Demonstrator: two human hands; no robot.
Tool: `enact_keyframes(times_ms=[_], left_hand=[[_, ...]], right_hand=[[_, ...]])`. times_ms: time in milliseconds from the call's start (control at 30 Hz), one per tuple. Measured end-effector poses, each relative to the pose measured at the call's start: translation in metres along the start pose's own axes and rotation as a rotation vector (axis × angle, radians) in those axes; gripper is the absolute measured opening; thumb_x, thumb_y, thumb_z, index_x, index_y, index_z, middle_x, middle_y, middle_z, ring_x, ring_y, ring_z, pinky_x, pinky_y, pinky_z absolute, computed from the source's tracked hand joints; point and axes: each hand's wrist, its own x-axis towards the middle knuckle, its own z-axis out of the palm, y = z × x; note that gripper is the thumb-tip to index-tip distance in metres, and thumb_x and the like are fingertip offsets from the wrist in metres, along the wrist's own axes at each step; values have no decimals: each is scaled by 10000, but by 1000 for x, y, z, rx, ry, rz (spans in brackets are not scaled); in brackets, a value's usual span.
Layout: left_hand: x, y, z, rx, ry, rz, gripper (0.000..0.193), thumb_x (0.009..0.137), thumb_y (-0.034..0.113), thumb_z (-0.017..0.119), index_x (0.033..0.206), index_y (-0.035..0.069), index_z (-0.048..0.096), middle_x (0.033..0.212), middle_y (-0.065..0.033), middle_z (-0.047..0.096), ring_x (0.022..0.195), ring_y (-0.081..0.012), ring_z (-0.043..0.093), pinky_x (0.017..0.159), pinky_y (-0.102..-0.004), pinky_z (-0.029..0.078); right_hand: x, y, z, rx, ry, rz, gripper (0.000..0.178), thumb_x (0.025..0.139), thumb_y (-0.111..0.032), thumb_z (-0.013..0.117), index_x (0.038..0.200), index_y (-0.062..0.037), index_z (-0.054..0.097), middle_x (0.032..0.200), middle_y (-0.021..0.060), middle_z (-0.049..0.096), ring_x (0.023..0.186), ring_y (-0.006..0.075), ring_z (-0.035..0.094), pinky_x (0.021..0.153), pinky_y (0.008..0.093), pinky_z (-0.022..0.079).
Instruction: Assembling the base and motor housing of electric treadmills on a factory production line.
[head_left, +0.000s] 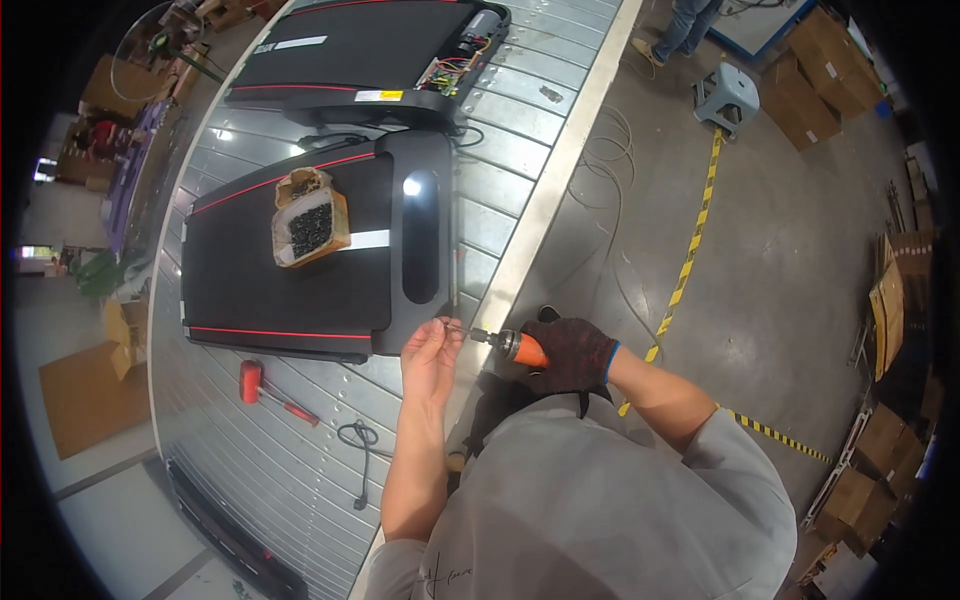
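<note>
My right hand (578, 353), in a dark knitted glove with a blue cuff, is closed around an orange power screwdriver (528, 348) that points left. My bare left hand (430, 352) pinches at the tip of its thin bit; whatever small piece sits between those fingers is too small to make out. Both hands are near the close right corner of a black treadmill (300, 290) with red side lines and a glossy dark console panel. On its deck stands an open cardboard box (340, 222) holding a heap of small black screws (311, 228).
The treadmill lies on a slatted metal conveyor (510, 190). Beyond it sits a second treadmill (370, 50) with exposed wiring. A red mallet (252, 382) and a black power cord (360, 440) lie nearer me. Right of the conveyor, a hose (612, 215) and stool (727, 98) occupy the floor.
</note>
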Motion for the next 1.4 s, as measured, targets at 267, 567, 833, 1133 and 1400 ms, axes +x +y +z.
enact_keyframes(times_ms=[267,567,833,1133,1400], left_hand=[[16,-85,17,275,-117,188,180,991,132,701,1108,-4,691,1011,-127,730,848,-186,673,802,-320,545],[115,-136,-45,-147,514,-22,249,1082,360,540,1206,181,663,1090,31,702,990,-129,618,866,-299,484],[126,-131,-38,-218,662,-3,230,1086,301,539,1204,154,671,1125,18,705,1051,-145,628,948,-333,479],[88,-75,-10,1511,606,421,373,1062,253,510,1324,1,595,1197,-130,661,1053,-277,608,923,-433,458],[136,-40,-8,2191,539,733,651,989,279,537,1564,20,377,1557,-210,386,1450,-399,341,1186,-572,218]], right_hand=[[1,122,-31,341,-333,-138,485,729,-234,808,1137,-46,627,957,138,713,908,285,703,832,413,548],[99,145,18,73,-381,125,460,754,-344,759,1145,-112,687,1079,175,738,1029,375,703,884,455,559],[120,158,26,48,-287,78,484,738,-340,745,1132,-69,675,1074,201,730,1021,380,709,874,477,559],[127,165,19,42,-298,102,486,753,-330,752,1160,-85,653,1097,193,721,1053,374,696,913,468,547],[146,173,32,19,-393,77,451,792,-297,715,1186,-99,624,1089,183,714,1067,372,687,923,484,538]])
